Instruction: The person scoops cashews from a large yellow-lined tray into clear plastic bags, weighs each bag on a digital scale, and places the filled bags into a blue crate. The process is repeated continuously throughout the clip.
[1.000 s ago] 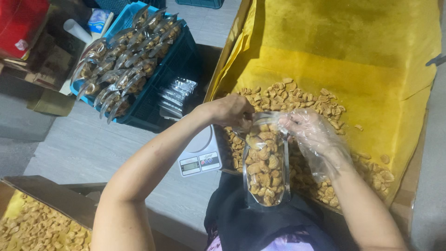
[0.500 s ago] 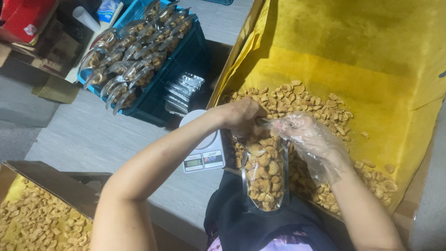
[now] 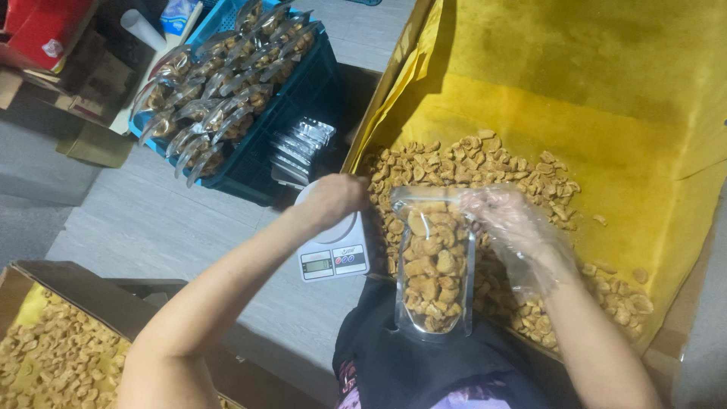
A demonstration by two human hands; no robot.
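I hold a clear stand-up pouch (image 3: 433,261) upright just below the middle of the frame, filled most of the way with golden-brown fried snack pieces. My left hand (image 3: 335,198) is bare and closed on the pouch's upper left corner, and my right hand (image 3: 515,227), covered by a loose clear plastic glove, is closed on the upper right edge of its mouth, so both hands grip the same pouch at its top. The pouch's bottom rests against the dark cloth on my lap (image 3: 409,363) at the lower middle. Behind the pouch and to the right, a big yellow-lined box (image 3: 606,98) fills the upper right of the frame, with a heap of loose snack pieces (image 3: 485,163) spread across its lower part; the pouch hangs in front of the near edge of that heap. Just left of the pouch, partly under my left hand, a small white kitchen scale (image 3: 333,254) sits on the grey surface (image 3: 174,220). In the upper left stands a blue plastic crate (image 3: 299,98) packed with filled pouches (image 3: 216,91) leaning in rows, and a stack of flat unfilled pouches (image 3: 299,148) leans against its right side. At the lower left corner, a cardboard box (image 3: 53,352) holds more of the same snack pieces.
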